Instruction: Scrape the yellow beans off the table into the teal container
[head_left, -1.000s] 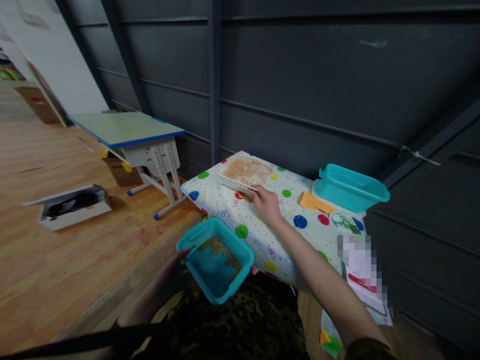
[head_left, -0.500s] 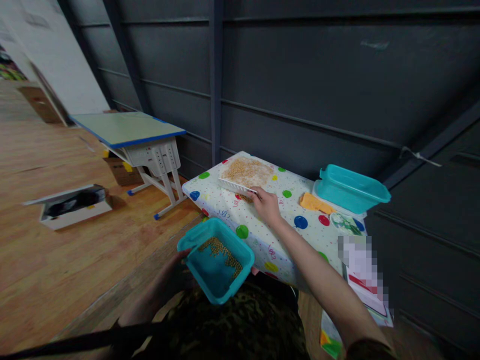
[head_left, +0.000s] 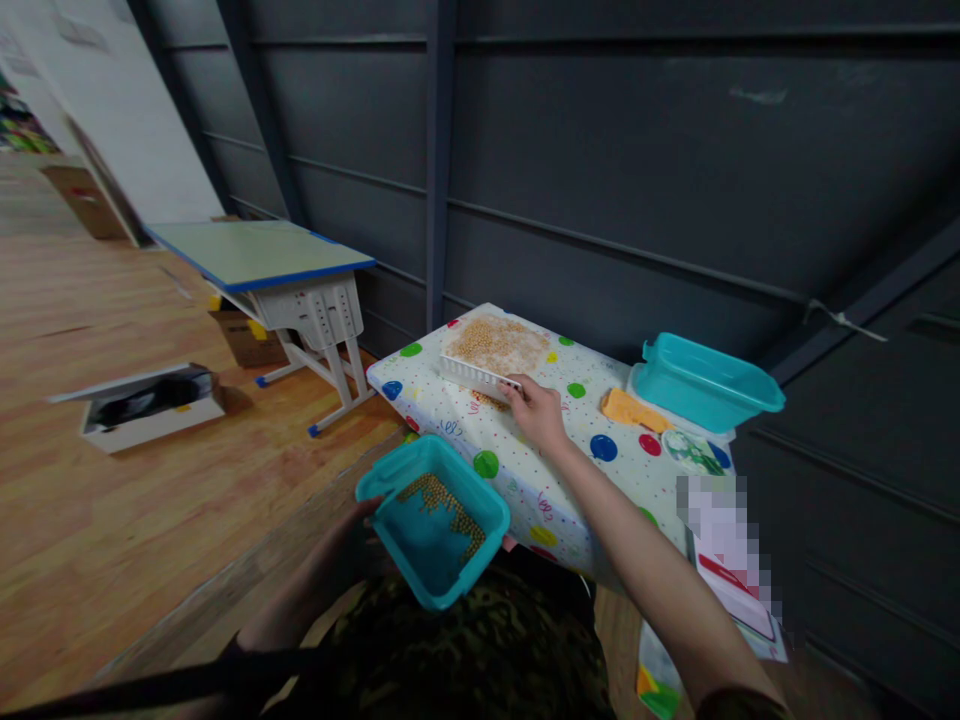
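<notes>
My left hand (head_left: 361, 535) grips the rim and side of a teal plastic basin (head_left: 420, 540), tilted low in front of my body. Several tan, soybean-like beans (head_left: 457, 518) lie in a band across its floor. Over the table, my right hand (head_left: 536, 408) is closed on the right end of a white slotted plastic piece (head_left: 474, 375), perhaps a basket; its full shape is unclear. Right behind this piece spreads a layer of tan beans (head_left: 487, 338) among pale, grainy matter. More beans (head_left: 489, 400) lie on its near side.
A balloon-print cloth covers the table (head_left: 510, 470). To the right are a second teal basin (head_left: 709, 385), an orange cloth (head_left: 634, 410) and a round green-and-white item (head_left: 691, 450). A school desk (head_left: 262, 255) and an open white box (head_left: 150, 405) stand left. A dark wall (head_left: 615, 150) rises behind.
My right hand and the white slotted piece have shifted slightly, and the slots show more clearly. The basin in my left hand stays nearly still. The whole view has moved a little.
</notes>
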